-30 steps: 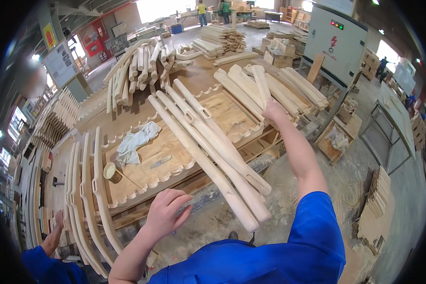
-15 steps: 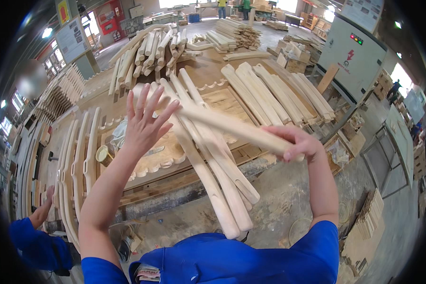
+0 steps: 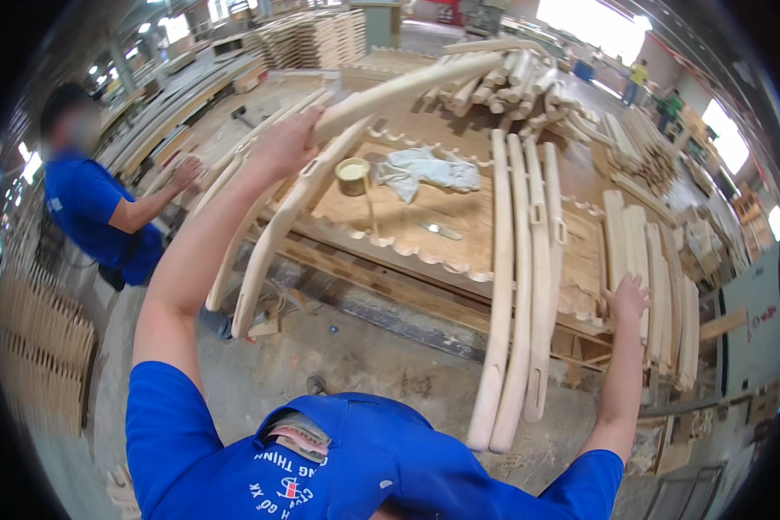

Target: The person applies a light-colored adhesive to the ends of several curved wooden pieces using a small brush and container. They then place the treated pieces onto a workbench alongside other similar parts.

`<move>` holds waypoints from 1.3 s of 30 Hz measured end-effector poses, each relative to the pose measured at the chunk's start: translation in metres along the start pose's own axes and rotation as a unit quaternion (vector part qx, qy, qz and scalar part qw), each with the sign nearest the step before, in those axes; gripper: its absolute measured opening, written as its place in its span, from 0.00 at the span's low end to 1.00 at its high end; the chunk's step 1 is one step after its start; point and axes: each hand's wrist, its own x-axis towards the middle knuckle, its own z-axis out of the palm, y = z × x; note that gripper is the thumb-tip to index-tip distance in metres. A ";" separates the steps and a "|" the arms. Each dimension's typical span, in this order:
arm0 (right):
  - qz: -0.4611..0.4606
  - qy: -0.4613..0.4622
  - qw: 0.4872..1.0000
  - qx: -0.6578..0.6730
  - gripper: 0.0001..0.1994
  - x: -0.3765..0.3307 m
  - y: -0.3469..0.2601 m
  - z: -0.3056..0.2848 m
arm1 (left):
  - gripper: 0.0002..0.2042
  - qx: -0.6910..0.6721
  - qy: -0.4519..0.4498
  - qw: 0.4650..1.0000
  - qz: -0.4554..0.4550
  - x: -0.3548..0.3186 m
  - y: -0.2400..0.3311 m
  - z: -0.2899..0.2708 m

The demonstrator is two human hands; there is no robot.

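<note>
My left hand [image 3: 282,143] grips a long curved pale wooden piece [image 3: 407,84] and holds it up over the workbench [image 3: 459,251]. Under it, more curved wooden pieces [image 3: 277,225] lean off the bench's left end. My right hand [image 3: 628,297] rests with fingers spread on a row of shorter curved wooden parts [image 3: 659,286] at the bench's right side. Between my hands, three long curved pieces [image 3: 520,286] lie side by side and stick out past the near edge of the bench.
A small tin can [image 3: 353,175] and a crumpled cloth [image 3: 425,169] lie on the bench. A heap of wooden parts [image 3: 511,87] is stacked at the back. Another person in a blue shirt [image 3: 95,208] stands at the left. Stacked wood pieces [image 3: 43,347] stand at lower left.
The curved piece passed from my right hand to my left, which swung it to the left. My right hand dropped onto the parts at the right. The view turned left.
</note>
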 end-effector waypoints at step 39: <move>-0.616 0.385 0.638 0.254 0.21 -0.151 -0.419 -0.309 | 0.31 -0.790 -0.277 0.536 -0.104 -0.059 -0.208 -0.033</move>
